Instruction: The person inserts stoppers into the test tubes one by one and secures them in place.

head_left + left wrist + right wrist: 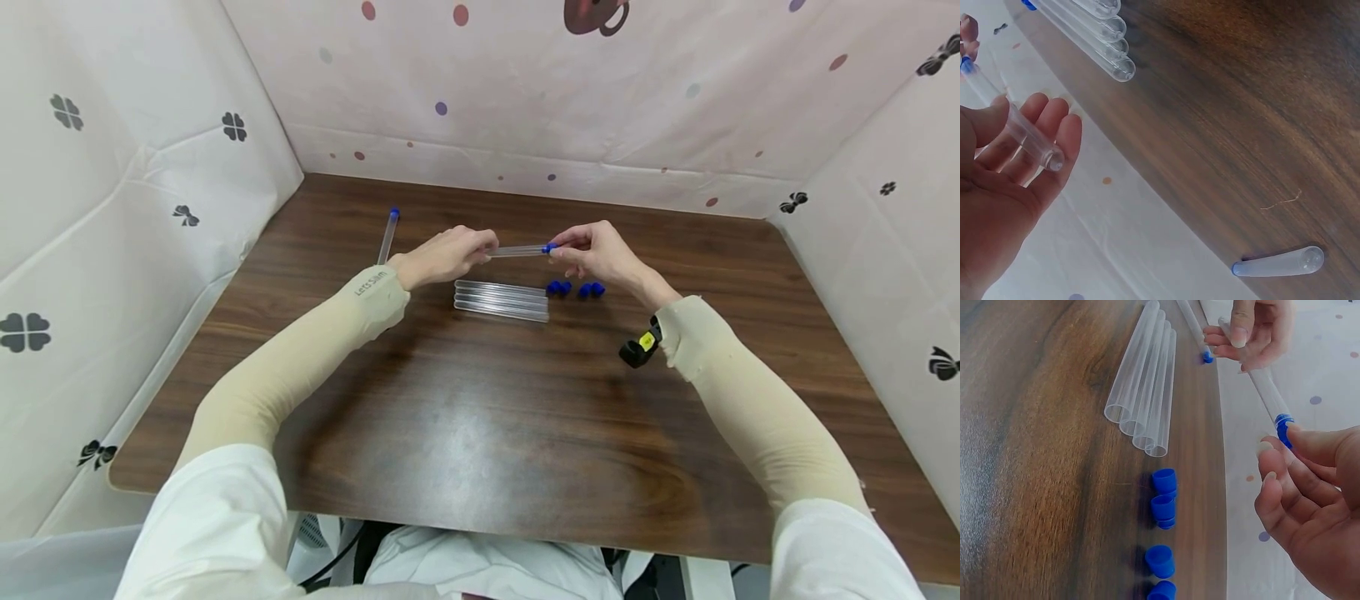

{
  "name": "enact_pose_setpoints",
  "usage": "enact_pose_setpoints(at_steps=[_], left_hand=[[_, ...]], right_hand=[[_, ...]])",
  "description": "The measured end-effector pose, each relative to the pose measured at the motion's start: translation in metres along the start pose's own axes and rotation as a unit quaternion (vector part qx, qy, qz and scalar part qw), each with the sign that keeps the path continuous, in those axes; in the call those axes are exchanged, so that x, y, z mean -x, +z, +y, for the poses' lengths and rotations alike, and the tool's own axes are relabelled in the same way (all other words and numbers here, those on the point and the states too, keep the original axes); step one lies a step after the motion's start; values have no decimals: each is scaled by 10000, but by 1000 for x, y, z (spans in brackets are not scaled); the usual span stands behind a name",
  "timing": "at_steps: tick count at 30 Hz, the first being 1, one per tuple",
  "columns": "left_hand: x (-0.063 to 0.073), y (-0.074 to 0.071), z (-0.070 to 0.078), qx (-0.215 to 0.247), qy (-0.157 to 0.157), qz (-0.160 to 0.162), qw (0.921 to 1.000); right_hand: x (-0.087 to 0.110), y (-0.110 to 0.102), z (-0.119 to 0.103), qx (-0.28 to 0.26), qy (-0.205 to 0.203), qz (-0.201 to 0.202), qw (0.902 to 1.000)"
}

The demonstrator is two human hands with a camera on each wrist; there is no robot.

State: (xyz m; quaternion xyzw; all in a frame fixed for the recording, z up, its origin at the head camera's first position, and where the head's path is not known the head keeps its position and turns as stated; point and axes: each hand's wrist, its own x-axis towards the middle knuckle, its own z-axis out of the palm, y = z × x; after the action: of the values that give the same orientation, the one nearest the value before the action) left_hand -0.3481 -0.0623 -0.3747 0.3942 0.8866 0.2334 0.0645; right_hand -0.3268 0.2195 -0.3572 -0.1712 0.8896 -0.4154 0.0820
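A clear plastic test tube [517, 251] is held level above the table. My left hand [450, 252] grips it near its rounded end, thumb against fingers in the left wrist view. With thumb and fingertips, my right hand [603, 256] pinches the blue cap [1284, 428] at the tube's mouth. The cap sits at the opening; how deep it is in, I cannot tell. Several uncapped test tubes [501, 300] lie side by side below the hands. To their right rest several loose blue caps [1160, 561]. A capped test tube [387, 237] lies beyond my left wrist.
The dark wood-grain table [465, 433] is bounded at the back and sides by pale patterned sheeting [510, 92]. A black strap device with a yellow mark [642, 343] is on my right wrist.
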Motion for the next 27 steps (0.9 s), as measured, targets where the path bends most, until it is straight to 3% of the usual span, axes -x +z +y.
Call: enact_pose_setpoints(at_steps=[11,27], left_hand=[[1,0,4,28,-139,-129,9998],[1,3,6,546,51,36,9985]], right_hand=[[-2,2,1,347,-59,-242,9991],[-4,2,2,44,-250,-183,9995]])
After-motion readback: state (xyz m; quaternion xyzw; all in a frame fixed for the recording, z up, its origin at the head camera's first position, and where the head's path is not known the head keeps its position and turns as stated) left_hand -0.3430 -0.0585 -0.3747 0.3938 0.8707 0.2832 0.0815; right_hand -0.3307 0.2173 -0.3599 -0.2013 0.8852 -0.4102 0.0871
